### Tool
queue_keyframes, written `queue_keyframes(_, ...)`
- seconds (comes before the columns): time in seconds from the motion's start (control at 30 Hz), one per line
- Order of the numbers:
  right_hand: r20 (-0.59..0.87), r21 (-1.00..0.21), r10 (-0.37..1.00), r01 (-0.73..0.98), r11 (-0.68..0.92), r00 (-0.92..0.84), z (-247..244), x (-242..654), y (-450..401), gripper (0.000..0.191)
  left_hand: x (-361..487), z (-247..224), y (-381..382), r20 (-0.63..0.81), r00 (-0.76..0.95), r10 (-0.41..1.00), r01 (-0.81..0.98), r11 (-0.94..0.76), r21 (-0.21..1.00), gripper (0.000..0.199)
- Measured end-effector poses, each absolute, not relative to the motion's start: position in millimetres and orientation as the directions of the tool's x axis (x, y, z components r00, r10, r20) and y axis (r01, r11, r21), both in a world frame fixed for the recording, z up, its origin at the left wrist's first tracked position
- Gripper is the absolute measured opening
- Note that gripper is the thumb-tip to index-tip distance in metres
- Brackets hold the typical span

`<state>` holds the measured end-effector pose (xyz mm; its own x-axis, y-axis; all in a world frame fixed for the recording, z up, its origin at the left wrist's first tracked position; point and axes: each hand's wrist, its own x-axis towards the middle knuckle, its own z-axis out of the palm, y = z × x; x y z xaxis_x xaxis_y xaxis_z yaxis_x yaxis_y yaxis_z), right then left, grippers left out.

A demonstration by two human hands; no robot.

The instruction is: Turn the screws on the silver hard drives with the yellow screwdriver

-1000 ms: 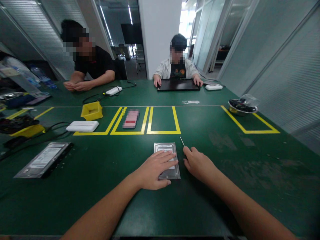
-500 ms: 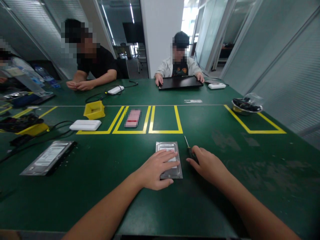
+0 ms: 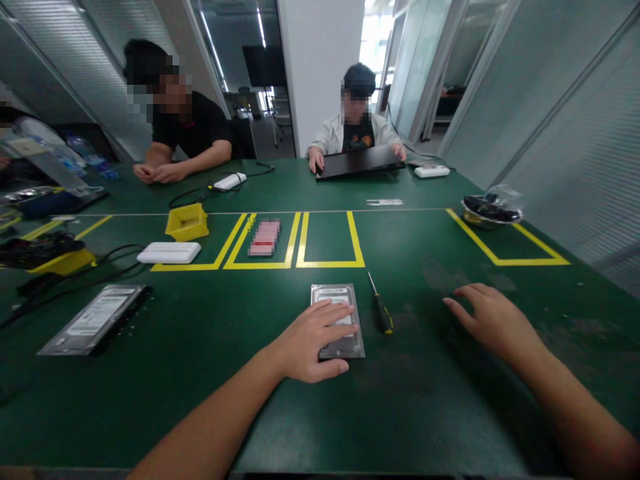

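Note:
A silver hard drive (image 3: 356, 343) lies on the green table in front of me. Across it rests my left hand (image 3: 323, 340), fingers stretched and spread over its label, thumb by the near edge. Just right of the drive, a screwdriver (image 3: 383, 317) with a black and yellow handle lies on the table, its tip pointing away from me. My right hand (image 3: 493, 323) is over the table further right, apart from the screwdriver. Its thumb and fingers are parted and I see nothing between them.
Another hard drive (image 3: 95, 320) lies at the left. Behind it are a white power bank-like box (image 3: 169, 253), cables and a yellow bin (image 3: 187, 223). A pink phone-like object (image 3: 265, 238) lies inside yellow tape. A filled bowl (image 3: 490, 212) stands right. Across the table, one person holds a black panel (image 3: 360, 162).
My right hand has let go of the screwdriver and moved right, leaving it on the table. My left hand stays on the hard drive. The person opposite has tilted the black panel.

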<state>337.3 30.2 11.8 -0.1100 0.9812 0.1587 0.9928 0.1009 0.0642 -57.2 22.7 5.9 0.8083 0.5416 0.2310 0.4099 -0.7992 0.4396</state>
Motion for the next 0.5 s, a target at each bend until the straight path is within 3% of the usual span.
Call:
queue_keyframes(0.3,0.189,0.142,0.955,0.956,-0.256,0.227,-6.2,492.9,42.9,0.071,-56.8,3.5,23.4,0.239,0.814,0.530,0.412,-0.815,0.407,0.065)
queue_keyframes(0.5,0.074,0.143,0.929,0.918,-0.371,0.364,-22.6,586.7,72.5,0.069,-56.3,3.8,23.0,0.222,0.817,0.532,0.424,-0.815,0.396,0.065)
